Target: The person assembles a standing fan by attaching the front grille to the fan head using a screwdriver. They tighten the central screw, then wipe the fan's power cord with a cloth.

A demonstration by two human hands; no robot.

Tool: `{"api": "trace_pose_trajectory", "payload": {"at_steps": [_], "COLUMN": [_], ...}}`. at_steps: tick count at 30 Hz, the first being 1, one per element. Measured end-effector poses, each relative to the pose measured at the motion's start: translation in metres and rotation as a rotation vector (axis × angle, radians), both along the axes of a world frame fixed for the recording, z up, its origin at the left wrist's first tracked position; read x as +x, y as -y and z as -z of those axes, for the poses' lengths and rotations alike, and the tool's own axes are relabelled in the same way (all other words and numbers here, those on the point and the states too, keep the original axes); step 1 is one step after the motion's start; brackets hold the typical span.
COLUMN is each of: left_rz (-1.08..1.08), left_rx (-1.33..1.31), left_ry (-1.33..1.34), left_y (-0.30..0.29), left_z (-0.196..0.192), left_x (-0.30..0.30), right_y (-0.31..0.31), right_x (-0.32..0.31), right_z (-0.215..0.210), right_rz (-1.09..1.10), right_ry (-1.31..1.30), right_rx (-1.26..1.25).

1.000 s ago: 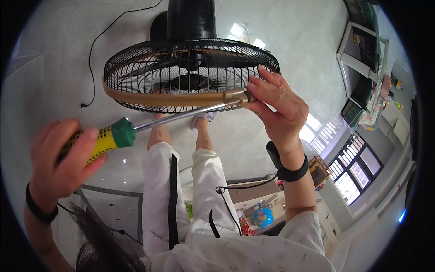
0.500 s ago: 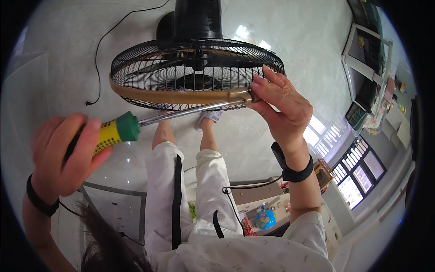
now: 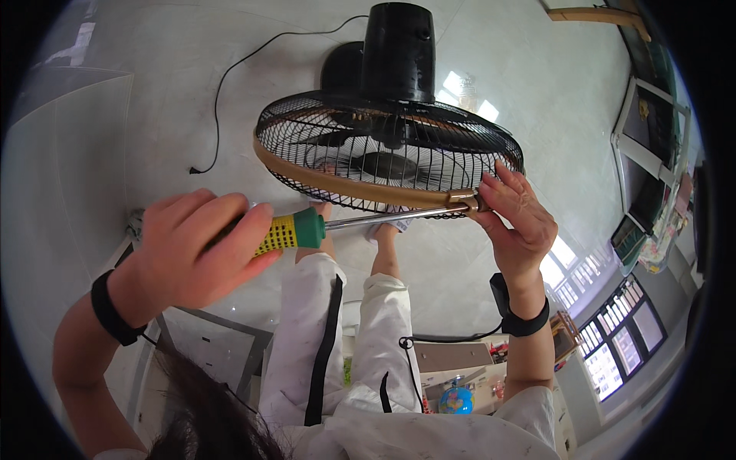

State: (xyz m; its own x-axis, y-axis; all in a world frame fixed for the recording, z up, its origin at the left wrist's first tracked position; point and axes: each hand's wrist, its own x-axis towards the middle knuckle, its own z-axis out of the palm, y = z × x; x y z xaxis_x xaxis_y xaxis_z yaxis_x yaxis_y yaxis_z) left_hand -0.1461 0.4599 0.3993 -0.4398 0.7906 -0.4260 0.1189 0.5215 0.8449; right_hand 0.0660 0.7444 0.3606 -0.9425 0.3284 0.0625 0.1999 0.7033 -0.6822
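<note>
A black electric fan [image 3: 402, 61] stands before me, its wire grille [image 3: 391, 165] ringed by a gold-brown rim band [image 3: 337, 184]. My left hand [image 3: 195, 249] is closed round the yellow and green handle of a screwdriver [image 3: 310, 228]. Its long metal shaft runs rightward, the tip meeting the rim clip [image 3: 475, 203] at the band's right end. There my right hand [image 3: 517, 222] grips the clip between thumb and fingers, the other fingertips resting against the grille. The exact seat of the tip is too small to make out.
The fan's black cord [image 3: 218, 100] curls over the pale tiled floor, its plug [image 3: 195, 171] lying at the left. A low cabinet with a blue globe [image 3: 457, 399] is behind my legs. A grey-framed rack [image 3: 652, 130] stands at the far right, near a window [image 3: 622, 330].
The whole view has shifted, so the fan and both hands appear farther right and lower. My left hand has come nearer the fan with the screwdriver. My right hand stays on the clip.
</note>
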Motion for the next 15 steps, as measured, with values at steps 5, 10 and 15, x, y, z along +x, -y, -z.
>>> {"api": "trace_pose_trajectory", "payload": {"at_steps": [5,10,15], "left_rz": [-0.270,-0.078,-0.132], "left_rx": [-0.154,-0.509,0.063], "left_ry": [0.453,0.900,0.354], "left_y": [-0.012,-0.012,-0.004], "left_z": [-0.008,-0.012,0.002], "left_x": [-0.007,-0.027,0.002], "right_y": [0.001,0.003,0.002], "right_x": [-0.003,-0.002,0.000], "right_z": [-0.002,-0.004,-0.007], "right_rz": [-0.026,-0.055,-0.045], "right_ry": [0.064,0.077,0.081], "right_rx": [-0.041,0.013,-0.040]}}
